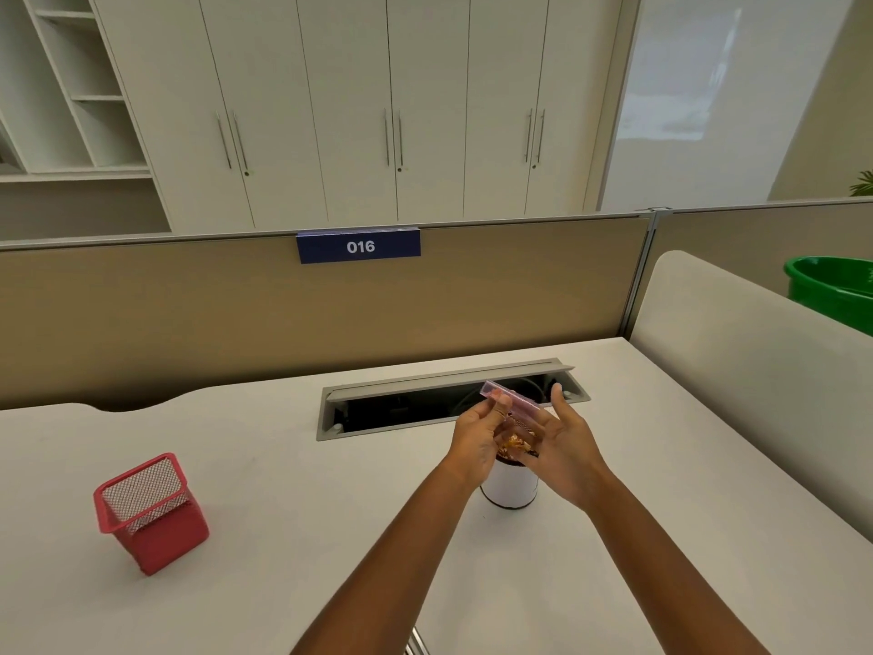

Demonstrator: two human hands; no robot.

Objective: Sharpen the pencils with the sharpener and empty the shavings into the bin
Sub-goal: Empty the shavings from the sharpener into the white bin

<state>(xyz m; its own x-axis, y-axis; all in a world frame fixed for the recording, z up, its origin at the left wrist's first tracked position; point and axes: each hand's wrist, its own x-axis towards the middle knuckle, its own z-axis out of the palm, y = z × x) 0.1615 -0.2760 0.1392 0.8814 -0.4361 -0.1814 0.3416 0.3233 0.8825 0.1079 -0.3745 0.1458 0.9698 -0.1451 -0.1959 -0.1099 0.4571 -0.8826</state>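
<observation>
A small white round bin [509,486] stands on the desk [283,489] right of centre. Directly above its mouth I hold a clear pink sharpener case [517,404], tilted, with orange and brown shavings [515,444] showing below it between my palms. My left hand [477,437] pinches the case's upper left end with thumb and fingers. My right hand [564,442] cups the case from the right, fingers spread upward. The bin's rim is mostly hidden by my hands. No pencils are visible.
A red mesh holder [149,510] stands at the left of the desk. An open grey cable tray [449,399] runs behind my hands. A beige partition with a blue sign reading 016 [359,246] backs the desk. A green tub [834,290] sits beyond the right divider.
</observation>
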